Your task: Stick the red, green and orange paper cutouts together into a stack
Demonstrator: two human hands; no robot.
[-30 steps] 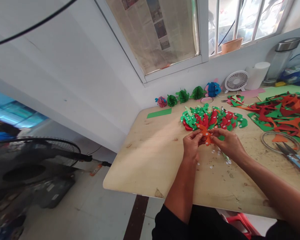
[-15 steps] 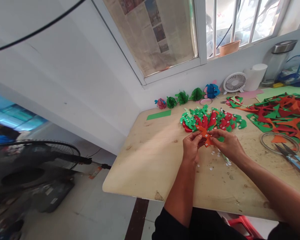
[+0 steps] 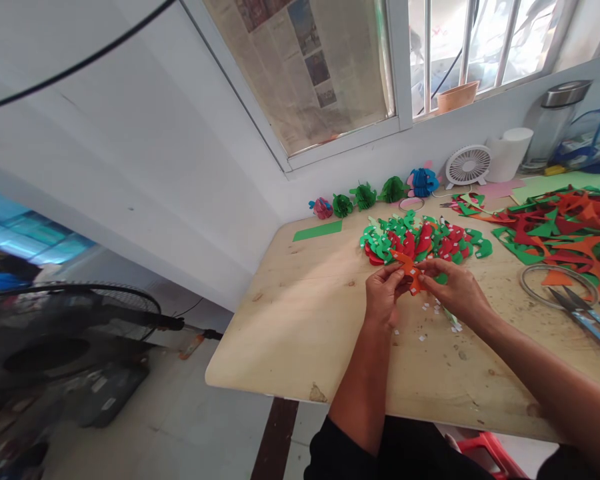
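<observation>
The left hand [image 3: 381, 292] and the right hand [image 3: 456, 289] both pinch the orange cutout [image 3: 407, 265], which is thin, flat, paper-like, with curved edges and small white squares on it. It is above the smooth wooden table [image 3: 300, 313], just before the pile [image 3: 405, 237] of curvy red and green pieces. To the right lie pointed metal scissors [image 3: 591, 324] and jagged scraps [image 3: 555, 225].

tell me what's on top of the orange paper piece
Small white squares sit on the orange paper piece; the left hand and right hand cover parts of it, so anything there is hidden.
</observation>
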